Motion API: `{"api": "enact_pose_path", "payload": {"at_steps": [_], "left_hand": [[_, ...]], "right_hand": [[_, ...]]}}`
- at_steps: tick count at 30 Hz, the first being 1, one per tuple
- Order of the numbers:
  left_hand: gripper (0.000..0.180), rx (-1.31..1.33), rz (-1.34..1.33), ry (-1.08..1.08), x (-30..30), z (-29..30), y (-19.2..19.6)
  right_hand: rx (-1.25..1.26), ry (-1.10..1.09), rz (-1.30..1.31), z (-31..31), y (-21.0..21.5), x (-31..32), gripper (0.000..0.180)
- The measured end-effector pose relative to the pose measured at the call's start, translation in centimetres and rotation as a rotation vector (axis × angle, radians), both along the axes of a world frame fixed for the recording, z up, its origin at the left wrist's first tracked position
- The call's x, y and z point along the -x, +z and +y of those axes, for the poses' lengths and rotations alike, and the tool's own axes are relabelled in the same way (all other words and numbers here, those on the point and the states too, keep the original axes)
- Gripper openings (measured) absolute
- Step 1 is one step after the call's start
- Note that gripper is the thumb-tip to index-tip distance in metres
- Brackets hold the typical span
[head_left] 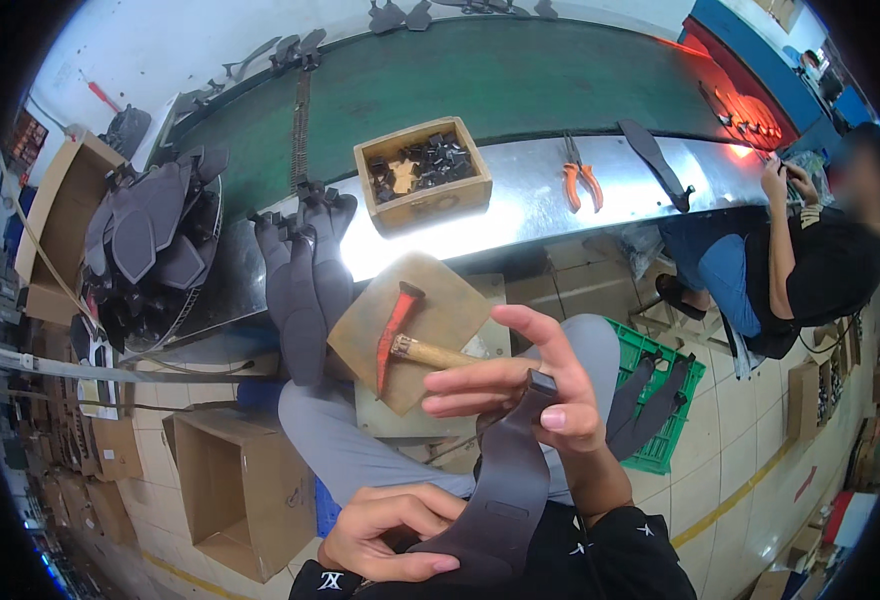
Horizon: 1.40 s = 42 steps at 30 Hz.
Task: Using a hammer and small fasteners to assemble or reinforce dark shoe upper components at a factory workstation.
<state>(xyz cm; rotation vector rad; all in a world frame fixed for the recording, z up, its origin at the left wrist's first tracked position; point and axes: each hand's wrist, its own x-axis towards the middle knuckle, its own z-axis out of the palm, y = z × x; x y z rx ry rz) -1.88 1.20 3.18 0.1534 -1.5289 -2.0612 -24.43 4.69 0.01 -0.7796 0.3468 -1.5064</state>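
A dark grey-brown flexible piece point(505, 490), broad at one end and narrow at the other, is held in front of my body. My left hand point(395, 530) pinches its broad end between thumb and fingers. Near the narrow end, which carries a small black tip, my right hand point(535, 380) grips it with the thumb while some fingers stretch outward. Beyond my hands a hammer point(400, 340) with a red head and wooden handle lies on a square tan board point(360, 345). The end of its handle is hidden behind my right fingers.
A wooden box point(425, 205) of small black clips and orange-handled pliers point(580, 180) rest on the metal ledge beside a green conveyor belt point(460, 80). Similar dark pieces point(150, 225) pile up at left. A green crate point(685, 385) and a co-worker point(800, 250) are at right.
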Motion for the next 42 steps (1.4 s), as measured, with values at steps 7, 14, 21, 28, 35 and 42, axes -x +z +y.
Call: {"api": "enact_pose_path", "payload": {"at_steps": [7, 14, 21, 28, 35, 42], "left_hand": [[0.018, 0.042, 0.061, -0.033, 0.9, -0.1, -0.1], [0.020, -0.021, -0.055, 0.207, -1.2, -0.1, 0.2], [0.022, -0.095, -0.075, 0.351, 0.4, -5.0, -0.7], [0.050, 0.919, -0.444, 0.167, 11.7, 0.8, -4.3], [0.054, 0.826, -0.397, -0.121, 14.7, 3.5, -5.8], [0.044, 0.796, -0.537, 0.143, 12.5, -0.9, -5.4]], "right_hand": [[0.033, 0.022, -0.021, 0.3, 0.2, 0.9, 0.087], [0.128, -0.483, 0.173, -1.6, -1.6, -1.6, 0.082], [-0.110, -0.566, 0.350, 2.8, -5.8, 3.1, 0.080], [-0.443, -0.857, 0.360, 9.1, -3.8, 3.5, 0.028], [-1.199, -1.380, 1.087, 24.2, -22.1, 14.9, 0.030], [-0.714, -1.624, 1.567, 8.8, -11.9, 26.4, 0.040]]}}
